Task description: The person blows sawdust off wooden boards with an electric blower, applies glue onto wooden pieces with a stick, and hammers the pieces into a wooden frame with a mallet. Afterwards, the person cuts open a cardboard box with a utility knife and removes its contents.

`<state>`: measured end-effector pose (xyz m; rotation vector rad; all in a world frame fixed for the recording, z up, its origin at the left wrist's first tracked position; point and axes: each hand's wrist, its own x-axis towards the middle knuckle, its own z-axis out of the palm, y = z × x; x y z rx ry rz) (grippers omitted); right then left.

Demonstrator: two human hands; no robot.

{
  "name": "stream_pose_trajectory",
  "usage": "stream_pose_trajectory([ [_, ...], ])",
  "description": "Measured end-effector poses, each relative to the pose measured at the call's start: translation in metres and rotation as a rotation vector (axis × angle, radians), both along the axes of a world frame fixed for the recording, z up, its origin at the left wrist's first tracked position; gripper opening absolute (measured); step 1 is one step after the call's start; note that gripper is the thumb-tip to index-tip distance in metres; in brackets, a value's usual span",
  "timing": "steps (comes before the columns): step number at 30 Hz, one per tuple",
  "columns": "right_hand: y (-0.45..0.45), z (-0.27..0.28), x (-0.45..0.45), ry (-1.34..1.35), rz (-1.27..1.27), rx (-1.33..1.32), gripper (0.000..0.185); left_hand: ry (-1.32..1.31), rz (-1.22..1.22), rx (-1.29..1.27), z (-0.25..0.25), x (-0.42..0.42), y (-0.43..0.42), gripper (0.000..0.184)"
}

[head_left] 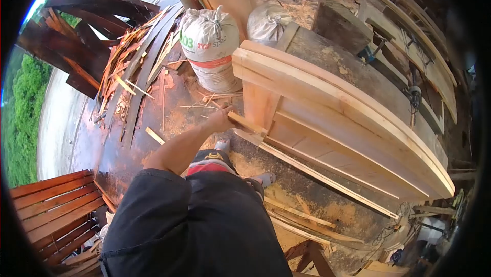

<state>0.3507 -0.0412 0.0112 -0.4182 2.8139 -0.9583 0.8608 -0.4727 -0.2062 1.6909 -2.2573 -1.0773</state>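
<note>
My left hand (221,120) reaches forward and is closed around the end of a pale wooden strip (246,123). The strip's other end meets the lower corner of a large panelled wooden door (327,118). That door stands tilted on its long edge, against a dark workbench (332,57). Long thin strips (327,177) run along its lower side. I cannot make out whether the held piece is fixed to the door. My right hand does not show; my dark shirt fills the lower middle.
A full white sack (210,49) stands beyond my left hand, with a second sack (268,24) behind it. Wood offcuts (130,67) are piled at left. A slatted wooden piece (59,205) sits lower left. Loose boards (307,220) and sawdust lie near my feet.
</note>
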Motion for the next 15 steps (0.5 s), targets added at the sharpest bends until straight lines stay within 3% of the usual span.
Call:
stream_pose_trajectory([
  [4,0.025,0.004,0.056,-0.125,-0.187,-0.155,0.042,0.085,-0.119,-0.061,-0.011,0.012,-0.017,0.07],
  [7,0.029,0.004,0.1,-0.199,-0.268,-0.273,0.042,0.366,-0.012,0.395,-0.038,0.04,-0.039,0.07],
  [9,0.025,0.002,0.129,-0.253,-0.292,-0.356,0.043,0.382,-0.022,0.414,-0.022,0.04,-0.038,0.068],
  [13,-0.009,-0.014,0.192,-0.397,-0.234,-0.545,0.043,0.113,-0.317,0.215,0.043,0.035,-0.04,0.05],
  [15,-0.041,-0.026,0.221,-0.495,-0.042,-0.618,0.042,0.197,-0.33,0.335,0.013,0.052,-0.053,0.05],
])
